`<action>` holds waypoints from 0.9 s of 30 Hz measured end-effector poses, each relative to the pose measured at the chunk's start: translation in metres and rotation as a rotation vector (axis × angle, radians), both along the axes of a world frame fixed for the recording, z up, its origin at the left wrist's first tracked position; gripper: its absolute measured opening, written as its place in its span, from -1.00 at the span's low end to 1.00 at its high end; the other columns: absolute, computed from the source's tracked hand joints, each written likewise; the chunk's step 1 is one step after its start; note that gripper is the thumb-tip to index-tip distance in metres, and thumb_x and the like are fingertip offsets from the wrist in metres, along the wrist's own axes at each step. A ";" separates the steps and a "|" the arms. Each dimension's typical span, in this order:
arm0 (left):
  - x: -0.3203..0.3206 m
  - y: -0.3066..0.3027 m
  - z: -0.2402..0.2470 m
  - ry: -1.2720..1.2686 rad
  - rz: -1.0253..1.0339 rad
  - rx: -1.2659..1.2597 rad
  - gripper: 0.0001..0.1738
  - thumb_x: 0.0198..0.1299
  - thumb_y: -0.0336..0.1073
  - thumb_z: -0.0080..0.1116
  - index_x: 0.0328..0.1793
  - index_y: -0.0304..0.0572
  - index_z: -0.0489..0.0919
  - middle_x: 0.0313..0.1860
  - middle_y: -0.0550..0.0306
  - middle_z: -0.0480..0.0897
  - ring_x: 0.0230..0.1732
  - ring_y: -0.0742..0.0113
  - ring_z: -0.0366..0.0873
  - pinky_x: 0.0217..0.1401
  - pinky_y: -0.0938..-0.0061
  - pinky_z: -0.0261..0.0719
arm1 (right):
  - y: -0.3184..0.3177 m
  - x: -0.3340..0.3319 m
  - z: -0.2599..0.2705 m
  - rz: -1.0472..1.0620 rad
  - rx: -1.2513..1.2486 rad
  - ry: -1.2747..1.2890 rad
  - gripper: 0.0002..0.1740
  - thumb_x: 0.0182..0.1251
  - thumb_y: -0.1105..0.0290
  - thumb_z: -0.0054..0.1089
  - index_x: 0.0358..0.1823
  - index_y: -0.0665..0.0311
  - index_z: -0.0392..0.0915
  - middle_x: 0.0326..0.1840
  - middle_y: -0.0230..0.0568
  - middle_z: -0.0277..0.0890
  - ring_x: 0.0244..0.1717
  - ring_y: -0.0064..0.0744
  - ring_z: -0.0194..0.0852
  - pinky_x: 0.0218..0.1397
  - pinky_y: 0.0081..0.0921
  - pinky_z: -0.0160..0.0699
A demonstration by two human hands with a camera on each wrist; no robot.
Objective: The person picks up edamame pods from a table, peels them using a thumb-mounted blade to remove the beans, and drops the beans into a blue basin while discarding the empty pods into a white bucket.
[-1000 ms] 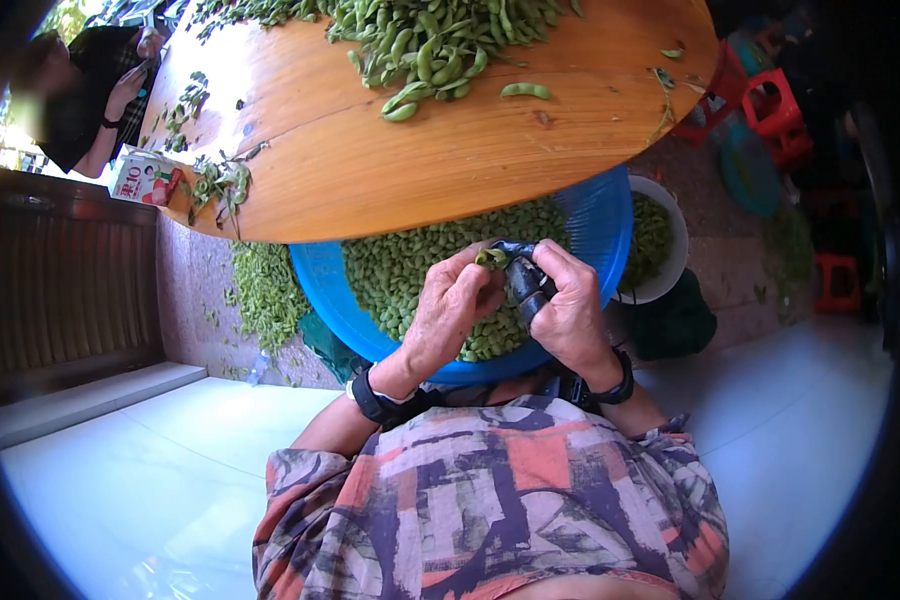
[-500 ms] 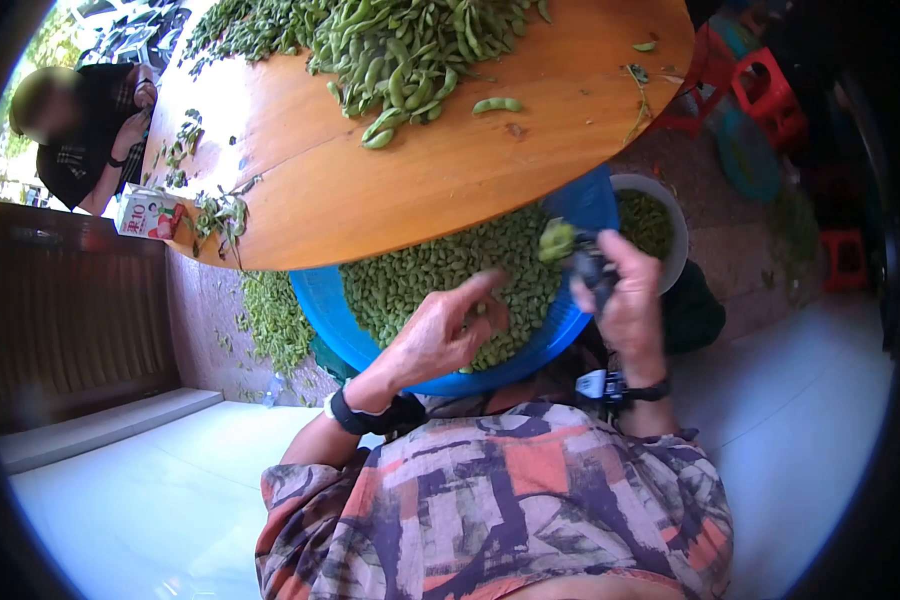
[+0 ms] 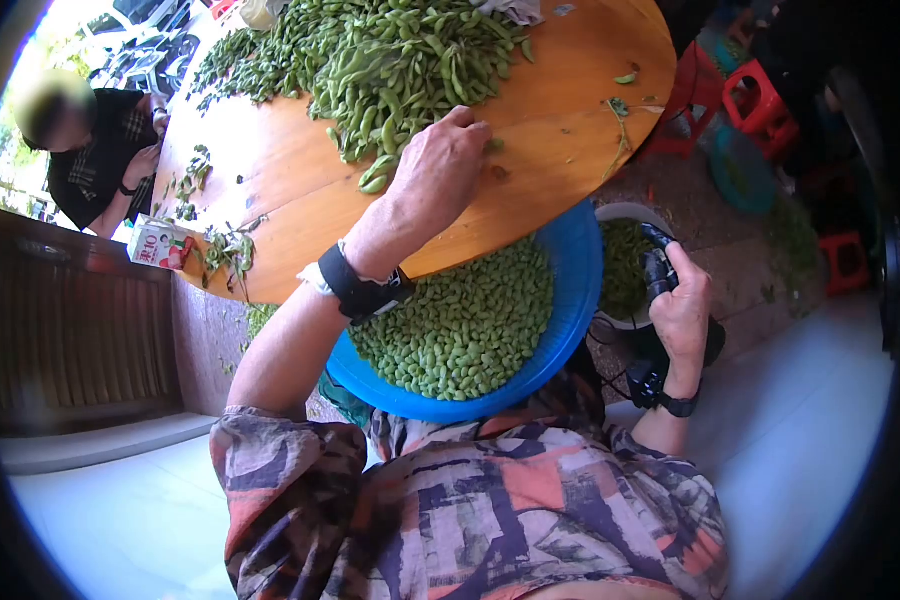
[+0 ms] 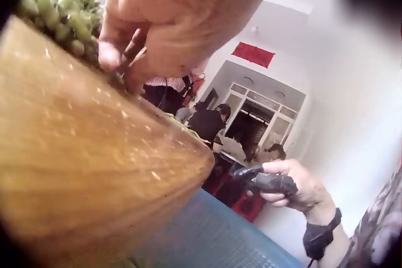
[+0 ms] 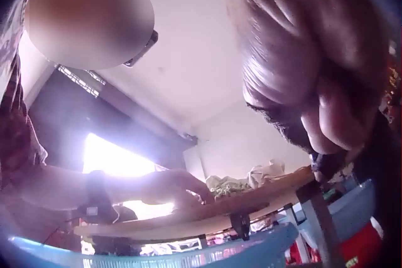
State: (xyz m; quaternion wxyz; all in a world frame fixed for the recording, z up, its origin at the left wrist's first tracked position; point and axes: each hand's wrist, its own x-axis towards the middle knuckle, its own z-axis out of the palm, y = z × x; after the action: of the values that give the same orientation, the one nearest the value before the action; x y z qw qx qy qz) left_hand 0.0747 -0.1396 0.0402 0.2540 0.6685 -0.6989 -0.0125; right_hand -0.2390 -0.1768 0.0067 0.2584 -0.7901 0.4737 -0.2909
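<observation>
My left hand reaches over the wooden table, its fingers bent down and pinching a single green soybean pod beside the pod pile. Only a bit of that pod shows past the fingertips. My right hand hangs at the right, above the white bucket of green husks. Black coverings wrap its thumb and forefinger, which point forward with nothing seen between them; the other fingers curl loosely. Shelled green beans fill the blue basin in front of my body.
A white and red carton stands at the table's left edge near wilted sprigs. Another person sits at the far left. Red stools stand at the right. The table edge overhangs the basin.
Both hands have parted. The left rose from over the basin to the single pod on the table. The right swung rightward to the bucket, and the green husk it held is gone from view.
</observation>
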 end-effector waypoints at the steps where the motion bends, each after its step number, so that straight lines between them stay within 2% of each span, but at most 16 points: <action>1: 0.001 -0.003 -0.001 -0.003 -0.005 0.000 -0.75 0.09 -0.52 0.16 -0.06 -0.26 0.61 -0.18 -0.11 0.55 -0.16 -0.17 0.56 -0.10 0.07 0.53 | 0.001 0.004 0.002 -0.005 0.000 -0.003 -0.66 0.11 0.66 0.03 -0.04 0.42 0.56 -0.46 0.13 0.46 -0.41 0.05 0.50 -0.22 -0.29 0.48; 4: 0.004 -0.004 -0.003 -0.043 0.031 0.034 -0.76 0.08 -0.51 0.17 -0.08 -0.23 0.61 -0.18 -0.10 0.56 -0.12 -0.17 0.56 -0.09 0.09 0.54 | 0.010 0.024 0.013 0.053 0.031 -0.119 -0.72 0.22 0.61 0.07 -0.03 0.42 0.57 -0.44 0.08 0.51 -0.44 -0.22 0.53 -0.28 -0.38 0.48; 5: 0.004 -0.001 -0.003 -0.034 0.025 0.025 -0.77 0.11 -0.49 0.19 -0.07 -0.23 0.61 -0.19 -0.09 0.58 -0.17 -0.11 0.58 -0.13 0.14 0.55 | 0.011 0.031 0.013 0.110 0.006 -0.196 -0.72 0.26 0.58 0.09 0.00 0.40 0.58 -0.44 -0.04 0.56 -0.45 -0.35 0.51 -0.28 -0.45 0.49; 7: -0.003 0.007 0.001 -0.029 0.015 0.011 -0.79 0.14 -0.46 0.21 -0.07 -0.23 0.61 -0.20 -0.08 0.59 -0.22 -0.05 0.61 -0.16 0.19 0.56 | 0.014 0.043 0.013 0.172 0.235 -0.320 -0.73 0.28 0.55 0.09 0.00 0.38 0.59 -0.45 -0.20 0.57 -0.42 -0.50 0.49 -0.27 -0.51 0.50; 8: -0.010 0.016 0.002 0.185 -0.043 0.003 -0.81 0.18 -0.45 0.21 -0.06 -0.24 0.61 -0.25 -0.01 0.61 -0.32 0.11 0.60 -0.25 0.28 0.55 | 0.015 0.049 0.010 0.220 0.246 -0.358 -0.74 0.31 0.53 0.07 -0.01 0.35 0.61 -0.49 -0.33 0.51 -0.45 -0.61 0.44 -0.34 -0.56 0.47; 9: -0.020 0.026 0.005 0.401 -0.099 -0.001 -0.83 0.23 -0.44 0.22 -0.06 -0.25 0.61 -0.30 0.06 0.63 -0.43 0.28 0.58 -0.35 0.37 0.53 | 0.016 0.051 0.007 0.254 0.429 -0.410 -0.72 0.35 0.48 0.04 0.03 0.35 0.61 -0.56 -0.44 0.41 -0.54 -0.69 0.34 -0.46 -0.64 0.37; 10: -0.030 0.039 0.014 0.662 -0.043 0.169 -0.86 0.29 -0.42 0.21 -0.05 -0.27 0.60 -0.40 0.23 0.60 -0.54 0.56 0.42 -0.50 0.55 0.40 | 0.021 0.059 0.011 0.318 0.563 -0.552 -0.71 0.39 0.41 0.03 0.03 0.38 0.59 -0.58 -0.49 0.36 -0.57 -0.74 0.28 -0.50 -0.69 0.30; 11: -0.038 0.051 0.015 0.664 -0.043 0.173 -0.86 0.29 -0.42 0.21 -0.05 -0.27 0.60 -0.40 0.23 0.60 -0.54 0.56 0.42 -0.50 0.55 0.40 | 0.027 0.067 0.015 0.385 0.697 -0.694 -0.69 0.43 0.34 0.03 0.04 0.40 0.57 -0.61 -0.55 0.31 -0.60 -0.79 0.22 -0.55 -0.74 0.23; 12: -0.044 0.062 0.015 0.878 -0.013 0.239 -0.87 0.31 -0.43 0.19 -0.04 -0.26 0.59 -0.43 0.28 0.57 -0.54 0.61 0.39 -0.51 0.61 0.36 | 0.031 0.072 0.008 0.500 0.763 -0.810 -0.61 0.49 0.20 0.01 -0.01 0.45 0.52 -0.62 -0.58 0.29 -0.61 -0.83 0.18 -0.56 -0.78 0.19; 13: -0.049 0.073 0.013 1.092 0.021 0.303 -0.87 0.33 -0.44 0.17 -0.03 -0.25 0.59 -0.45 0.32 0.53 -0.54 0.65 0.36 -0.53 0.66 0.32 | 0.033 0.077 0.000 0.601 0.810 -0.829 -0.59 0.52 0.17 -0.01 -0.08 0.48 0.51 -0.62 -0.56 0.28 -0.63 -0.81 0.18 -0.59 -0.76 0.17; 15: -0.056 0.090 0.001 1.213 0.026 0.258 -0.89 0.35 -0.45 0.15 -0.04 -0.24 0.56 -0.46 0.32 0.51 -0.53 0.63 0.37 -0.53 0.67 0.30 | 0.041 0.088 0.004 0.584 1.099 -0.942 -0.64 0.52 0.22 0.00 -0.11 0.48 0.50 -0.60 -0.53 0.26 -0.64 -0.79 0.15 -0.62 -0.76 0.11; 17: -0.059 0.102 -0.012 1.393 0.030 0.111 -0.94 0.36 -0.46 0.14 -0.09 -0.26 0.53 -0.46 0.33 0.51 -0.52 0.61 0.38 -0.51 0.68 0.31 | 0.047 0.093 0.002 0.561 1.179 -0.996 -0.66 0.51 0.25 0.00 -0.11 0.49 0.50 -0.60 -0.52 0.26 -0.64 -0.78 0.13 -0.63 -0.77 0.08; 19: -0.062 0.111 -0.022 1.371 0.036 0.082 -0.95 0.34 -0.48 0.16 -0.14 -0.26 0.52 -0.42 0.31 0.52 -0.48 0.61 0.40 -0.46 0.68 0.35 | 0.050 0.095 -0.002 0.530 1.256 -1.043 -0.68 0.51 0.28 0.00 -0.11 0.49 0.50 -0.59 -0.50 0.25 -0.65 -0.78 0.11 -0.65 -0.78 0.05; 21: -0.064 0.116 -0.032 1.223 0.066 -0.023 -0.94 0.31 -0.53 0.16 -0.18 -0.27 0.51 -0.41 0.31 0.54 -0.46 0.65 0.40 -0.42 0.68 0.41 | 0.051 0.096 -0.006 0.550 1.298 -1.036 -0.70 0.50 0.31 -0.02 -0.13 0.49 0.49 -0.58 -0.47 0.27 -0.64 -0.78 0.11 -0.65 -0.79 0.05; 22: -0.061 0.119 -0.034 1.056 0.079 -0.020 -0.88 0.27 -0.57 0.20 -0.15 -0.29 0.48 -0.41 0.27 0.56 -0.41 0.62 0.49 -0.35 0.64 0.50 | 0.052 0.096 -0.006 0.548 1.303 -1.029 -0.70 0.50 0.31 -0.02 -0.13 0.49 0.49 -0.58 -0.47 0.27 -0.64 -0.78 0.11 -0.65 -0.79 0.05; 27: -0.062 0.124 -0.038 1.018 0.134 -0.112 -0.81 0.22 -0.56 0.25 -0.13 -0.30 0.45 -0.40 0.22 0.60 -0.31 0.55 0.60 -0.23 0.60 0.59 | 0.055 0.097 -0.006 0.607 1.281 -0.951 -0.71 0.48 0.31 -0.02 -0.16 0.46 0.50 -0.61 -0.50 0.24 -0.64 -0.77 0.12 -0.64 -0.79 0.06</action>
State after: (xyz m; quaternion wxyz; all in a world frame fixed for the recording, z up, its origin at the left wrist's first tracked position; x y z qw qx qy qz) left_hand 0.0127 -0.0152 0.0022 0.5975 0.6064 -0.4420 -0.2826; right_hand -0.1420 -0.1214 0.0003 0.8935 -0.3782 0.1556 -0.1857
